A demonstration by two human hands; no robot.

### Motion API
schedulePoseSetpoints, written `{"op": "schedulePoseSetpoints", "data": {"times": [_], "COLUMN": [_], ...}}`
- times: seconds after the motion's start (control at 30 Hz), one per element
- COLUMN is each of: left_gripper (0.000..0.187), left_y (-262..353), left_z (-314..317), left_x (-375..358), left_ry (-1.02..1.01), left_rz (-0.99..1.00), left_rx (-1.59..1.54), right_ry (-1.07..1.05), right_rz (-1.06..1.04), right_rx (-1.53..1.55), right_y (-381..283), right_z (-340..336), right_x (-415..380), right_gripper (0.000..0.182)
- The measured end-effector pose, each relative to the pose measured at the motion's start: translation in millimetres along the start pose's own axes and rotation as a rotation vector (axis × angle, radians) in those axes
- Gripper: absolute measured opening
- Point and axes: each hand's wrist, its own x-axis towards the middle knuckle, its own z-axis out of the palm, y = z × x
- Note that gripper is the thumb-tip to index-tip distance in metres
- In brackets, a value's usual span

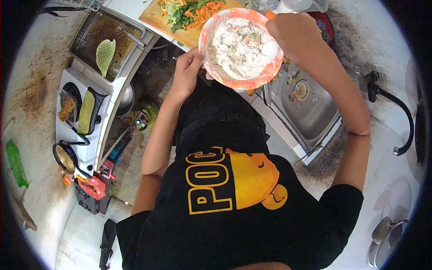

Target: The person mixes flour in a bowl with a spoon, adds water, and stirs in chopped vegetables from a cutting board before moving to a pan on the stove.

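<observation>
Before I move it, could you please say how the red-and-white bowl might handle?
The bowl probably feels stiff: its rim looks round where the left hand grips it. Its white mix might spill if tilted, looking loose and powdery.

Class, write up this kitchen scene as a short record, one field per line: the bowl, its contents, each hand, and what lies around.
Bowl: orange and white, held up in front of the person
Contents: floury mix, uneven
Left hand: holding the bowl's left side
Right hand: at the right rim, grip hidden
Board: chopped greens, orange strips
Sink: to the right, scraps at the drain
Turner: green, on a tray, left
</observation>
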Motion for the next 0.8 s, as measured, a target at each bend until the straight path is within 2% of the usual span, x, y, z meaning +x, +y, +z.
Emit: {"op": "schedulePoseSetpoints", "data": {"times": [0.17,0.23,0.37,0.43,0.57,0.67,0.73,0.77,0.8], "left_gripper": [0.028,0.028,0.028,0.028,0.028,0.028,0.028,0.028,0.028], "left_y": [-2.6,-4.0,-2.8,-3.9,-0.5,1.1,5.7,7.9,9.2], "left_z": [2.8,3.4,5.2,4.8,8.7,11.4,16.4,19.4,23.0], "left_x": [0.4,0.7,0.8,0.3,-0.8,-0.5,-2.8,-3.6,-2.9], "left_ry": [0.055,0.074,0.084,0.090,0.086,0.113,0.146,0.177,0.178], "left_rz": [0.013,0.022,0.038,0.037,0.051,0.095,0.057,0.019,0.020], "left_rx": [-0.016,0.007,0.013,0.020,-0.035,0.021,-0.028,-0.076,-0.076], "right_ry": [0.120,0.136,0.147,0.225,0.187,0.238,0.111,0.111,0.096], "right_rz": [-0.009,-0.072,-0.096,-0.122,-0.087,-0.117,-0.115,-0.115,-0.175], "right_rx": [-0.028,0.085,0.076,0.152,0.116,0.095,0.042,0.043,0.163], "right_y": [-1.7,-3.7,-8.0,-8.0,-6.8,-1.3,0.3,-0.4,-2.1], "right_z": [10.8,13.1,11.3,8.1,18.2,26.4,28.6,28.0,25.8], "right_x": [2.8,4.1,6.1,5.6,10.9,11.7,11.4,8.9,4.2], "right_gripper": [0.009,0.009,0.010,0.010,0.010,0.010,0.010,0.010,0.010]}}
